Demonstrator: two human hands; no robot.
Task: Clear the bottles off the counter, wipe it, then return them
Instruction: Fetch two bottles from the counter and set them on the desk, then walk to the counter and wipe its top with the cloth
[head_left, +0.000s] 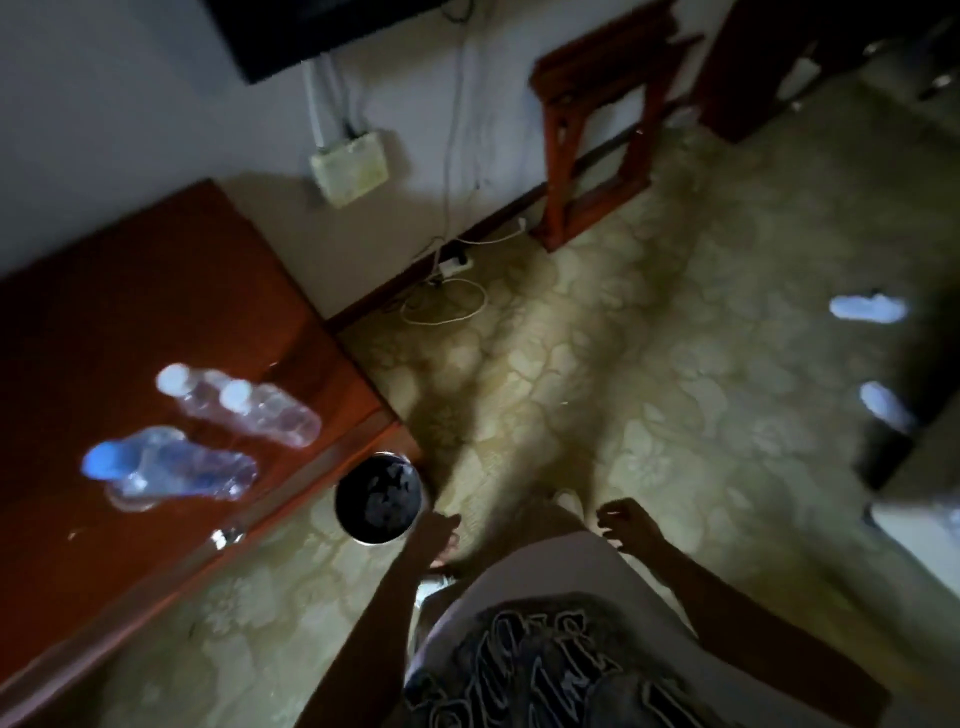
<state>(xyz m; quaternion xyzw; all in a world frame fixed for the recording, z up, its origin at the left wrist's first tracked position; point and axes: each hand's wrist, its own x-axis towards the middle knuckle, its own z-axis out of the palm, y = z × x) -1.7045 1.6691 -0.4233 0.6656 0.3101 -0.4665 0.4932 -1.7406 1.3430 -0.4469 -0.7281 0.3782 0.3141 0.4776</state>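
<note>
Three clear plastic bottles stand on the reddish wooden counter (130, 291) at the left. Two have white caps: one (195, 397) behind, another (272, 415) beside it. A third bottle (171, 465) with a blue cap is nearest the counter's front edge. The view is blurred by motion. My left hand (441, 535) hangs low in front of my body with fingers loosely apart and holds nothing. My right hand (626, 522) is beside it, fingers curled apart, also holding nothing. Both hands are well to the right of the counter, over the floor.
A round dark bin (378, 500) stands on the floor at the counter's corner. Cables (447, 301) lie by the wall. A wooden stand (597, 135) leans at the back. Two pale slippers (867, 309) (885, 405) lie at the right, near a pale piece of furniture (924, 499).
</note>
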